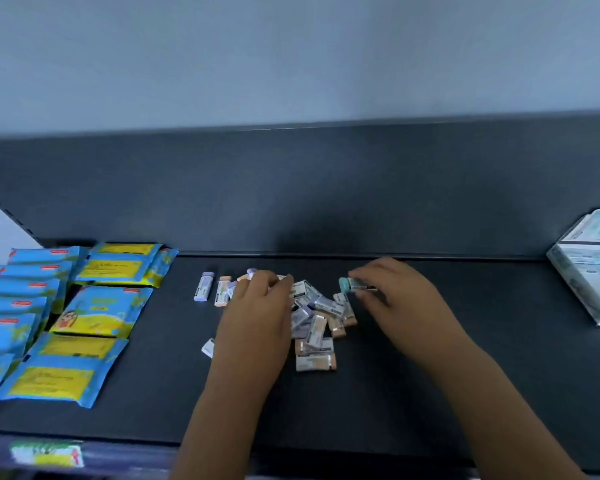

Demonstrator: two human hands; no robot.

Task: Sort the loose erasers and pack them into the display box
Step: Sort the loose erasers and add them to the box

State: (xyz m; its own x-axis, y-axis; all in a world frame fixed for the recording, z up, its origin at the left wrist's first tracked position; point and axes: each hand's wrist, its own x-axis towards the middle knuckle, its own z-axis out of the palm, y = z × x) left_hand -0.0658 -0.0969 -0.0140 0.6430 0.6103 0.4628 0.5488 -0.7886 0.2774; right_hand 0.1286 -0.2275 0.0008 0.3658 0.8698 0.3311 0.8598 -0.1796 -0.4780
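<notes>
Shelf [430,358]: dark, flat, with a dark back panel.

Erasers [317,317]: a loose pile of sleeved pieces at mid-shelf, lilac and peach ends showing, lying crossed and overlapping between the two hands.

Lilac eraser [203,287] and peach eraser [222,291]: side by side, just left of the pile and apart from it.

White eraser [208,347]: alone, beside the left wrist, partly hidden.

Teal eraser [347,285]: raised at the pile's right edge, pinched between thumb and fingertips of the right hand [392,289].

Left hand [260,306]: palm down over the pile's left part, fingers curled together onto the pieces. Cannot tell whether it grips any.

Box [589,268]: pale, teal-printed, at the far right of the shelf, well apart from the pile and cut off by the frame edge. Its inside is not visible.

Packets [94,306]: blue and yellow, in overlapping rows on the left of the shelf.

Label [45,453]: on the shelf's front edge, lower left, blurred.
</notes>
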